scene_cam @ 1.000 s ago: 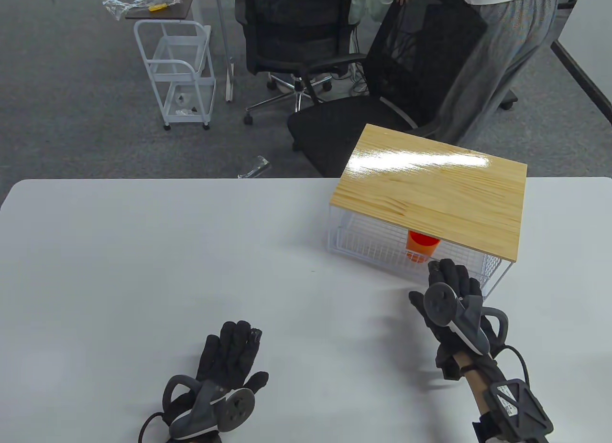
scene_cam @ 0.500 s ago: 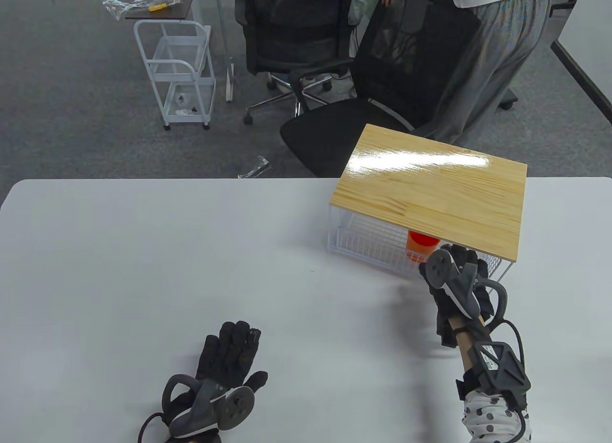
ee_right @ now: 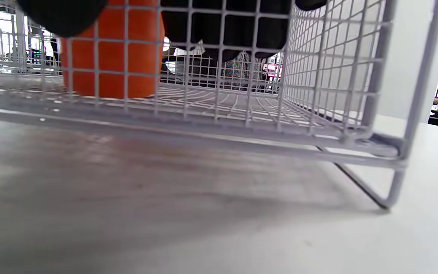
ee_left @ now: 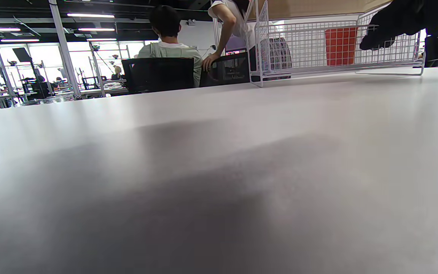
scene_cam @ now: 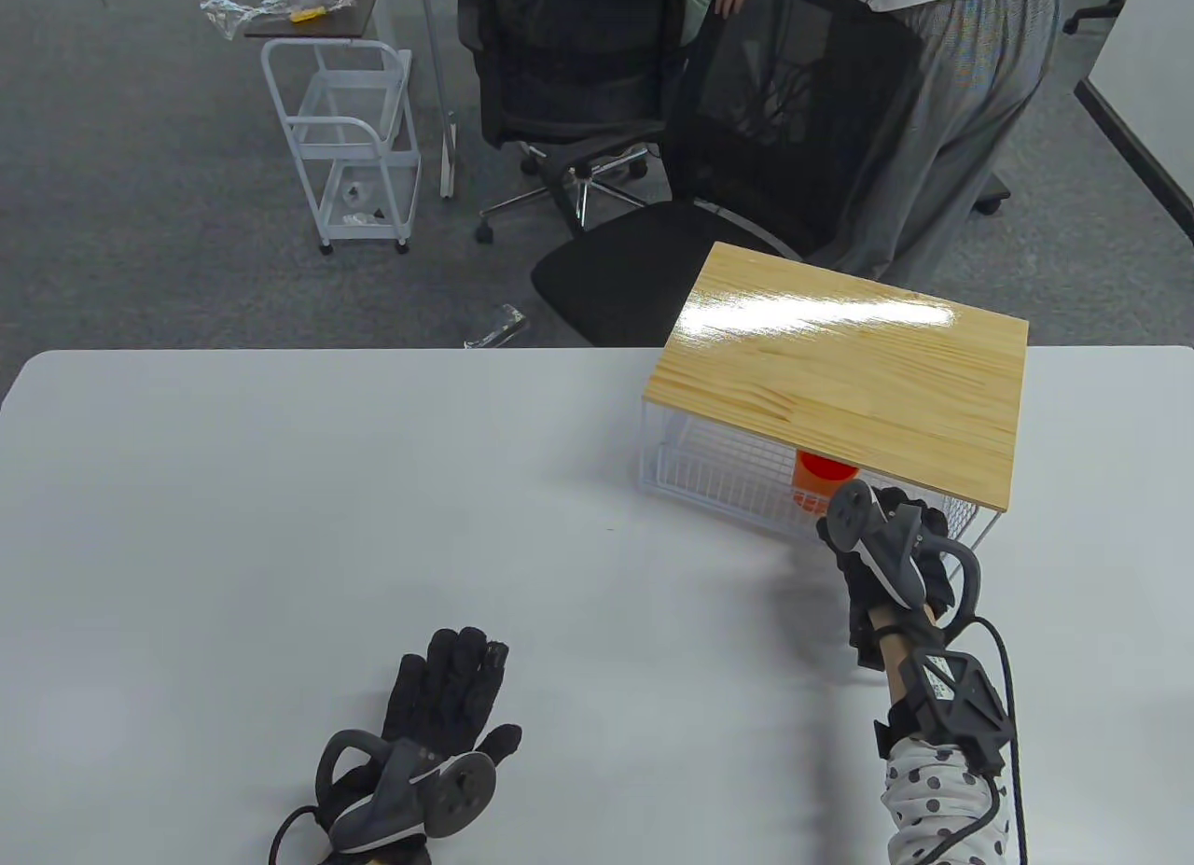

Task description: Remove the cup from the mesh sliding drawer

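Cup (scene_cam: 823,481) stands upright inside the mesh sliding drawer (scene_cam: 718,485), under the wooden top, just left of the right hand (scene_cam: 886,538). Its fingers (ee_right: 222,30) are hooked over the drawer front, beside the cup; exact grip cannot be told. Left hand (scene_cam: 438,716) lies flat on the desk (scene_cam: 373,492), fingers spread, well apart.

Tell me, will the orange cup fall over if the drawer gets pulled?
Maybe. The orange cup stands upright and loose on the mesh drawer floor, so a jerk could tip it. It looks like light plastic, probably easy to lift.
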Available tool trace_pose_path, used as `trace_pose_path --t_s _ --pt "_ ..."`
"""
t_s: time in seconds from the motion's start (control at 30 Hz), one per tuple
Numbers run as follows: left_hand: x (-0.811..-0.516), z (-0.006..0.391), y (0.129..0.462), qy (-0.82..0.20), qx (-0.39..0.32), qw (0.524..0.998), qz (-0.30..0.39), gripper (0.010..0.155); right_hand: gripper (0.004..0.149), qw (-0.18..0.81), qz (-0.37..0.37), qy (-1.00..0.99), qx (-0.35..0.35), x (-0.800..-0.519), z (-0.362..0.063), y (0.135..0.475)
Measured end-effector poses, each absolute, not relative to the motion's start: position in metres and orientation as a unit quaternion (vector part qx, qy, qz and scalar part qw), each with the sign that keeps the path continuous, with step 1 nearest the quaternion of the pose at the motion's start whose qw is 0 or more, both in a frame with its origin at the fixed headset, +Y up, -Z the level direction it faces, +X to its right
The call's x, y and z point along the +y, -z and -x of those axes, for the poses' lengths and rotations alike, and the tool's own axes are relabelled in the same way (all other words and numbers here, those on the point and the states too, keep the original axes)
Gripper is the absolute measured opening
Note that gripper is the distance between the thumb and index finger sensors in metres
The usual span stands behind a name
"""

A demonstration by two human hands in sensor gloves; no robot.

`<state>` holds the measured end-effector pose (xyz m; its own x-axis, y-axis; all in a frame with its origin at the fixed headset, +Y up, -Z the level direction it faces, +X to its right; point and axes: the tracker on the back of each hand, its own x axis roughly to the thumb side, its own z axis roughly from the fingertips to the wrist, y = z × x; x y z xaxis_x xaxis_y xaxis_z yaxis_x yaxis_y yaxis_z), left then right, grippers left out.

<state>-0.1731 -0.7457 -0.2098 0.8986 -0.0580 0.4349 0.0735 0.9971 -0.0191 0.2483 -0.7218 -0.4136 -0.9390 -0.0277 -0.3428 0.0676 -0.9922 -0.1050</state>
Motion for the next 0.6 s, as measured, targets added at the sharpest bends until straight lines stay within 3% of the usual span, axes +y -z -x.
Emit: trace_pose_path --t_s 0.27,0.6 --pt "-0.7457 0.1737 0.2106 0.033 -0.221 0.975 0.019 0.077 0.043 -0.001 -0.15 0.985 0.086 -0.7247 -0.2531 0.4127" --pt "-0.7459 0.1735 0.211 0.033 -0.222 0.974 0.019 0.077 0.038 -0.011 -0.138 0.985 0.107 -0.7263 -0.2553 0.4121"
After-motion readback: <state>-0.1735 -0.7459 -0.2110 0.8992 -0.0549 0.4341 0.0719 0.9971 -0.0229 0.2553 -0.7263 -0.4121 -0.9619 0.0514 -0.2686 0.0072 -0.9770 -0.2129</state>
